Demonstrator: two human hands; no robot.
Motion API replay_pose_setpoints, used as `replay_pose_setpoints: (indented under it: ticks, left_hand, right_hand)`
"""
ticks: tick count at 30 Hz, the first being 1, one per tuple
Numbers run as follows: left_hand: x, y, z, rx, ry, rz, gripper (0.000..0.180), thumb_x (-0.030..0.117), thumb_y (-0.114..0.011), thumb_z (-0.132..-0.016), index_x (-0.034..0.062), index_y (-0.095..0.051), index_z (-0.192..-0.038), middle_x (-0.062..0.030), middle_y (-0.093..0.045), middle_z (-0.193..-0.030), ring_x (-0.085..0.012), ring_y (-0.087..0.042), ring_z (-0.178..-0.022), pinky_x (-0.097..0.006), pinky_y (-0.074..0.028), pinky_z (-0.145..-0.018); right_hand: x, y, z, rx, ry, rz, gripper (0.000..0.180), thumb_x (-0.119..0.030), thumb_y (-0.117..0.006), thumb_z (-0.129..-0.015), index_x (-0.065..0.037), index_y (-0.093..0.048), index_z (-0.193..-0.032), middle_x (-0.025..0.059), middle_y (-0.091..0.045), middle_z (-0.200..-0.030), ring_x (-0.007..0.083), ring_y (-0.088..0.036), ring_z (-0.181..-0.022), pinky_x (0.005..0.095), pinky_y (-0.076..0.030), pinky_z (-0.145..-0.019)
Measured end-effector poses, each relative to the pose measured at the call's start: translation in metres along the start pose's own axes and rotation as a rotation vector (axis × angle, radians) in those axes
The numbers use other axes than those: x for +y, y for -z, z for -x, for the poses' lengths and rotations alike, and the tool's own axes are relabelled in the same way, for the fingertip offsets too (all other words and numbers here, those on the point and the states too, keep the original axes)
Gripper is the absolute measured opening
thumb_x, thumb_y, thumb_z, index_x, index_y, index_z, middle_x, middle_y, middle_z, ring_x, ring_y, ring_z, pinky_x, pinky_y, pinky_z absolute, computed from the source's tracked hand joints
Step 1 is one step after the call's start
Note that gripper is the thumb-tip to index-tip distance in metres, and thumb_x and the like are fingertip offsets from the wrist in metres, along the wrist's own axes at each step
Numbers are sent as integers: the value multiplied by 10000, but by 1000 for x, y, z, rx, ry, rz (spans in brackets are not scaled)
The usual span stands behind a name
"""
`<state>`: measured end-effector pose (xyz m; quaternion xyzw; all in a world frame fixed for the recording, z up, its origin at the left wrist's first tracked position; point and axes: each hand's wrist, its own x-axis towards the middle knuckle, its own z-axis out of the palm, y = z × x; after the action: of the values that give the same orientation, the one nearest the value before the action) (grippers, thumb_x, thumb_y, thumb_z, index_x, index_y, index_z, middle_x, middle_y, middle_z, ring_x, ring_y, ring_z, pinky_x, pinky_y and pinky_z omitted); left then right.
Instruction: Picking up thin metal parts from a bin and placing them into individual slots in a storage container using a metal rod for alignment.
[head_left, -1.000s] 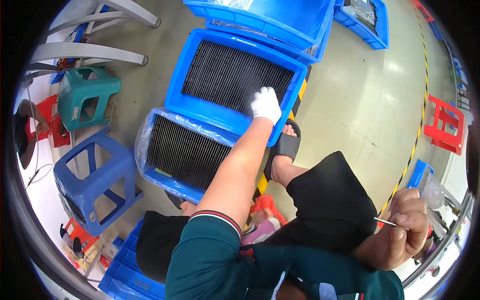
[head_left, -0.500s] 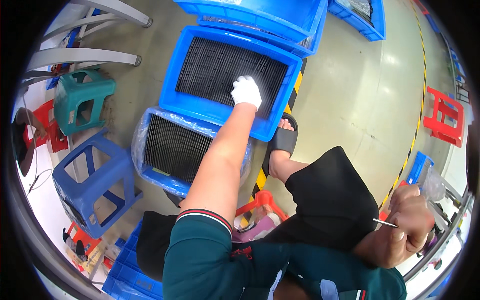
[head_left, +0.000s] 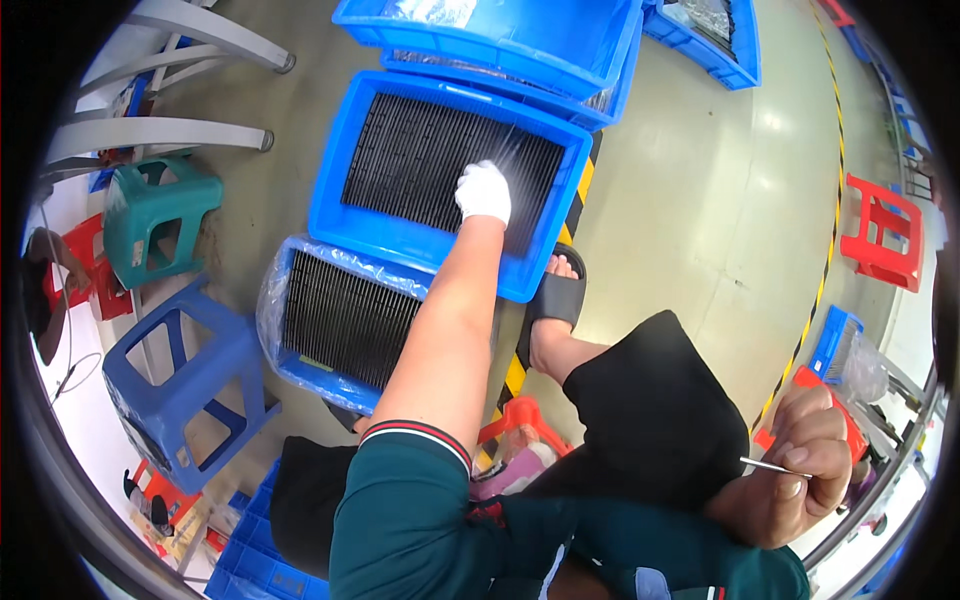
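Observation:
My left hand (head_left: 484, 192), in a white glove, reaches far forward and rests on the rows of thin black parts that fill a blue crate (head_left: 340, 215) on the floor. Whether its fingers pinch a part is hidden. My right hand (head_left: 800, 475) stays low at the right, near my knee, and pinches a thin metal pin (head_left: 765, 464) between thumb and forefinger. A second blue crate (head_left: 300, 375), lined with clear plastic and packed with the same black parts, sits nearer to me on the left.
More blue crates (head_left: 520, 40) are stacked behind the near one. A blue stool (head_left: 190, 385) and a green stool (head_left: 150, 215) stand at the left, a red stool (head_left: 885, 230) at the right. A yellow-black floor stripe (head_left: 580, 190) runs under my sandalled foot (head_left: 555, 295).
My left hand has moved left and slightly nearer across the black parts in the far crate. My right hand has kept its hold on the pin and barely shifted.

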<state>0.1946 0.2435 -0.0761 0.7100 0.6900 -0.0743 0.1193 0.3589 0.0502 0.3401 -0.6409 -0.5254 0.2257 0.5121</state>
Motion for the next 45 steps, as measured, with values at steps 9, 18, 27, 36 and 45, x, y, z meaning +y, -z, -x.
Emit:
replay_pose_setpoints:
  ticks: [9,18,27,36,45]
  left_hand:
    - [15,29,-13,-286,106,136,286,191,-539,-868,22,-614,-1086,-184,-680,-1078,-321,-677,-997,-425,-548,-824]
    - [-45,32,-12,-1045,378,1406,99,30,-549,-762,-36,-614,-798,-215,-621,-703,-326,-636,-586,-445,-570,-544]
    - [-72,147,146,-905,-176,2652,436,59,-726,-800,93,-570,-1206,-80,-563,-1040,-295,-561,-1031,-513,-469,-946]
    - [-152,263,253,-298,-251,2723,347,103,-688,-852,132,-558,-1172,-40,-538,-1017,-278,-519,-1086,-506,-431,-956]
    - [-179,316,323,237,-74,2869,277,138,-548,-947,147,-543,-1224,-158,-524,-1322,-424,-450,-1277,-652,-360,-1039]
  right_hand:
    - [2,2,-2,-21,-1,-6,190,-230,-713,-764,-93,-582,-763,22,-502,-701,174,-447,-676,297,-346,-587]
    - [-7,0,-3,-106,22,-66,156,-159,-718,-723,-41,-634,-779,64,-539,-703,206,-484,-663,316,-382,-586]
    - [-38,-24,4,-189,48,-225,120,-6,-678,-729,13,-638,-841,83,-596,-770,199,-543,-730,300,-404,-676]
    - [-64,-78,22,-315,-202,-569,111,-68,-716,-850,-1,-685,-933,5,-648,-831,54,-565,-758,190,-442,-679]
    - [-69,-161,60,-424,-426,-1020,125,-173,-675,-898,-83,-673,-985,1,-673,-895,87,-589,-808,245,-449,-747]
